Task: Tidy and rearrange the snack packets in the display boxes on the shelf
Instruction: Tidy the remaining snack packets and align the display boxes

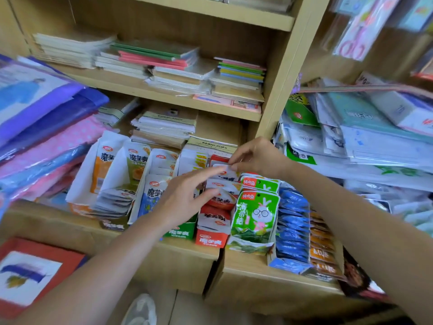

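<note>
The left hand (185,195) hid most of the green box (180,232). The red thing (30,273), near left, was blurry and cut off

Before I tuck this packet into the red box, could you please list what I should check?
1. Grip: right hand pinches the white packet by its top edge: ok.
2. Support: left hand open, fingers lying across the red packets: ok.
3. Free slot in the red box: cannot tell, the hands hide it.
4. Neighbours: green packets clear of both hands: ok.
5. Box fully on the shelf: cannot tell.
</note>
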A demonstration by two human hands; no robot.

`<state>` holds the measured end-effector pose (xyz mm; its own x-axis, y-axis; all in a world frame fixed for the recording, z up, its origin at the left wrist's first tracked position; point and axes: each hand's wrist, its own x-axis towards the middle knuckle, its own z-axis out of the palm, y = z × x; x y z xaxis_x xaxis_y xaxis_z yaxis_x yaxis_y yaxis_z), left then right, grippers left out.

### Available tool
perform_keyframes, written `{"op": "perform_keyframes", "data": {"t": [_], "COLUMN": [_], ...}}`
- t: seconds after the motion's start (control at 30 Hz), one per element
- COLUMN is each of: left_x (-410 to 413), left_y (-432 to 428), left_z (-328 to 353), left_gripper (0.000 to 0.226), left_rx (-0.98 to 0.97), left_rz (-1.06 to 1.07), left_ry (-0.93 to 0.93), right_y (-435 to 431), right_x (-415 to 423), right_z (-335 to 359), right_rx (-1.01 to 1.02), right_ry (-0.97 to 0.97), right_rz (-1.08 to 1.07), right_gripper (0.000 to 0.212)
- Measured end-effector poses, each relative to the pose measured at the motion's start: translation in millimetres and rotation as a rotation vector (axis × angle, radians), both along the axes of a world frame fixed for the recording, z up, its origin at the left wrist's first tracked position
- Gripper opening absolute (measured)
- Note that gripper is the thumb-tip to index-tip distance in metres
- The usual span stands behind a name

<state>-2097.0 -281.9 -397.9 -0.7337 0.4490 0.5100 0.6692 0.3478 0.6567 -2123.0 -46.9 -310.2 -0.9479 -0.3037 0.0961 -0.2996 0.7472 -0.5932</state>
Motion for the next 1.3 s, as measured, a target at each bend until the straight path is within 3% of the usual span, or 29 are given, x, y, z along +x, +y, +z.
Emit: {"op": "perform_keyframes", "data": {"t": [0.17,0.43,0.5,0.6,0.73,0.87,1.0,1.13,1.3], "left_x": [-4,0,0,-2,-3,-7,-11,-16,-10], "left_y": [-1,-1,-1,2,6,6,7,15,13], "left_z": [-14,-18,-18,-19,-14,0,21,15,3], "left_gripper": [0.044,0.054,0.056,0.036,0.019,0.024,0.029,0.029,0.031], "left_rx": [-0.188,-0.189,-0.218,-0.215,-0.16,-0.077,0.066,0.043,-0.082], "left_rz": [-0.035,-0.059,-0.054,-0.005,0.052,0.096,0.062,0.086,0.127], "left_ry": [0.256,0.139,0.142,0.177,0.136,-0.015,-0.11,-0.135,-0.093], "right_y": [2,-7,-3,5,6,-3,-16,-18,-15], "right_x": [8,4,6,20,56,88,87,68,74], "right_z": [-20,-27,-24,-27,-43,-61,-69,-79,-88], "right_rx": [-0.038,0.232,0.167,0.005,-0.134,-0.209,-0.33,-0.064,0.084], "right_ry": [0.176,0.306,0.268,0.292,0.373,0.155,0.261,0.397,0.44], "right_rz": [-0.081,0.064,0.02,-0.05,-0.127,-0.136,-0.252,-0.359,-0.264], "right_gripper": [0.004,0.01,0.008,0.02,0.02,0.039,0.053,0.054,0.087]}}
